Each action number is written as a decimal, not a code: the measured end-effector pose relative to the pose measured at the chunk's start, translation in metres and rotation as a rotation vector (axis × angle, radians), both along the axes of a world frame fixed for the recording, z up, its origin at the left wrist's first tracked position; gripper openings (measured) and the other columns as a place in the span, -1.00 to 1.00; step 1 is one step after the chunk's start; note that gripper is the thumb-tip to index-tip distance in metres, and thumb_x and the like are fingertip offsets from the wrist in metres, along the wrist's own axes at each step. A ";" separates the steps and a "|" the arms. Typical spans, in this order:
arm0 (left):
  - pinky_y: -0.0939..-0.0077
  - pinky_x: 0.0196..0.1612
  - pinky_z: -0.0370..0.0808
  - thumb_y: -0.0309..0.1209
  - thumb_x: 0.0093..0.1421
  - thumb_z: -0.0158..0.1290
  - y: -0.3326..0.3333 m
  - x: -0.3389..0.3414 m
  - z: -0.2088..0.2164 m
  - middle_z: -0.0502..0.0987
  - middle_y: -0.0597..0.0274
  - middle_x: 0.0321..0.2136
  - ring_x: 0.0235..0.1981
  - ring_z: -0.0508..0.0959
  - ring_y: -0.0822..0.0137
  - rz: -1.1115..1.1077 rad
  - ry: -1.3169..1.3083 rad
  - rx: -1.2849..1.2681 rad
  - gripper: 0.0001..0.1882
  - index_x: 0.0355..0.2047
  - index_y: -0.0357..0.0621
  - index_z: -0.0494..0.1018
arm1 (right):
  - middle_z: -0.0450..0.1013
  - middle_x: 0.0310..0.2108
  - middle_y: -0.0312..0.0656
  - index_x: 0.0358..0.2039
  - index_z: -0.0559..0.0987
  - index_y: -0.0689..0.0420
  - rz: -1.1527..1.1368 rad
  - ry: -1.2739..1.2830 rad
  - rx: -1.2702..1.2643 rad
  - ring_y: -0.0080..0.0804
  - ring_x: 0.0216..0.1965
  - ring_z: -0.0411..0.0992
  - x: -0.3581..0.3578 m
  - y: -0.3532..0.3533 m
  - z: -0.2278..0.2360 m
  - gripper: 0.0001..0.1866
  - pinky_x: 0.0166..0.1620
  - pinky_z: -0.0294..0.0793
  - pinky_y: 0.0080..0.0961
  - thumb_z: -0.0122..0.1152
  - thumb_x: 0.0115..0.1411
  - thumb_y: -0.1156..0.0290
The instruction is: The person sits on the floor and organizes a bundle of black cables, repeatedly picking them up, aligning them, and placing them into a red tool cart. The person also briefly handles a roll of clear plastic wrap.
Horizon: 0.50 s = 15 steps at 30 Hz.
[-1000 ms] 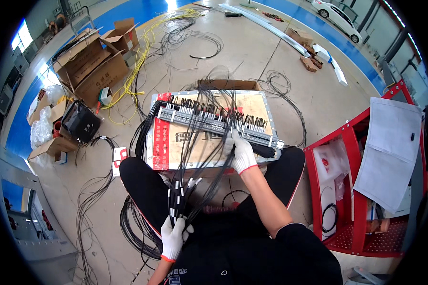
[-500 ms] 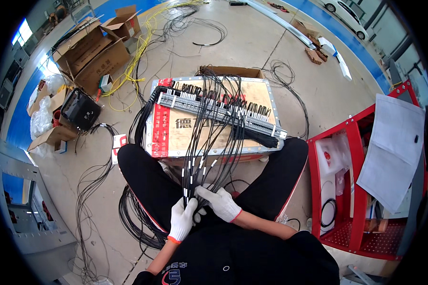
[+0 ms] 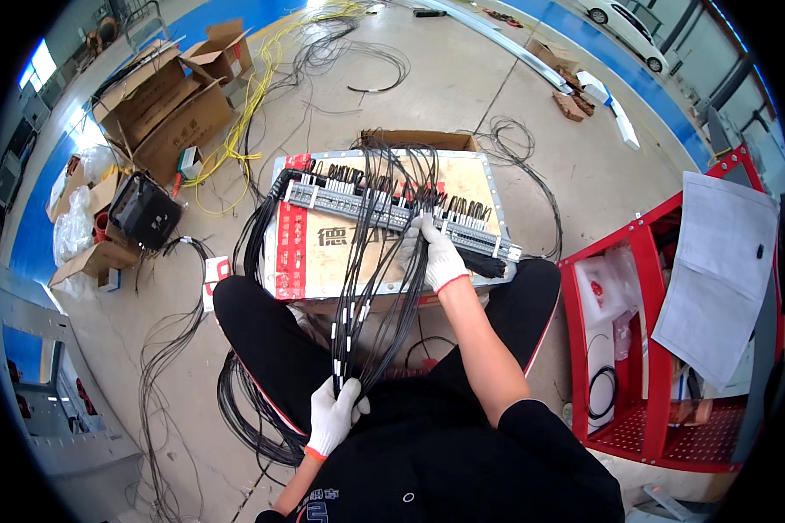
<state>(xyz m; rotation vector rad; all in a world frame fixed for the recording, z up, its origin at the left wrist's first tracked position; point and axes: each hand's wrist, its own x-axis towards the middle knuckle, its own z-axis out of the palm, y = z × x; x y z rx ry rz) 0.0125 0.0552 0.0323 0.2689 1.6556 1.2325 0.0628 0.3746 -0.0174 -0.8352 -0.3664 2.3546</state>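
Nearest the dark top, down over the lap, the gloved left hand (image 3: 331, 417) had its fingers curled tight round a bundle of black cables (image 3: 340, 353), squeezing the strands together, white sleeves dotted along them just above the fist! On the floor beside the left leg lay a coil of black cable (image 3: 251, 436). Up ran the bundle, fanning out between the spread knees, over the edge of a wooden crate (image 3: 327, 266) and onto a long grey terminal strip (image 3: 336, 200) that lay aslant across the top, its right end nearer the wearer. And there, at the strip's near side, right of centre, was the gloved right hand (image 3: 442, 257), thumb and fingers drawn close among the strands; whether they pinched one, nobody could tell from this angle. A row of looped black wires (image 3: 467, 209) stood along the strip's far side, and red tape (image 3: 290, 253) banded the crate's left end. Off to the right, a red metal frame (image 3: 657, 305) had a creased white sheet (image 3: 715, 270) draped over it. Behind the crate sat an open cardboard box (image 3: 462, 142); farther left, a larger carton (image 3: 179, 122) gaped beside a yellow cable (image 3: 257, 109). Way out back, a white car (image 3: 628, 33) stood parked!
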 end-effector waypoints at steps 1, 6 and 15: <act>0.67 -0.68 0.24 -0.30 0.36 -0.02 0.001 -0.001 0.000 0.53 0.28 -0.67 -0.75 0.33 0.60 -0.011 -0.004 -0.006 -0.72 -0.45 -0.20 0.43 | 0.43 -0.53 -0.41 -0.35 0.48 -0.01 0.000 0.021 -0.068 -0.53 -0.59 0.37 0.001 -0.006 0.003 -0.75 -0.47 0.45 -0.52 0.10 0.39 0.13; 0.70 -0.67 0.26 -0.28 0.40 -0.07 0.001 -0.003 -0.005 0.57 0.27 -0.60 -0.73 0.35 0.61 -0.032 -0.060 0.043 -0.70 -0.38 -0.23 0.48 | 0.51 -0.38 -0.31 -0.27 0.52 0.11 0.258 -0.172 0.173 -0.55 -0.38 0.46 0.041 -0.101 0.022 -0.94 -0.31 0.46 -0.52 0.13 0.31 0.42; 0.68 -0.68 0.32 -0.29 0.42 -0.15 0.004 0.003 -0.011 0.59 0.19 -0.56 -0.72 0.40 0.56 0.125 -0.110 0.127 -0.69 -0.22 -0.28 0.48 | 0.47 -0.29 -0.34 -0.17 0.57 0.15 0.314 -0.220 0.319 -0.57 -0.28 0.40 0.045 -0.180 0.027 -0.81 -0.13 0.38 -0.56 0.20 0.33 0.30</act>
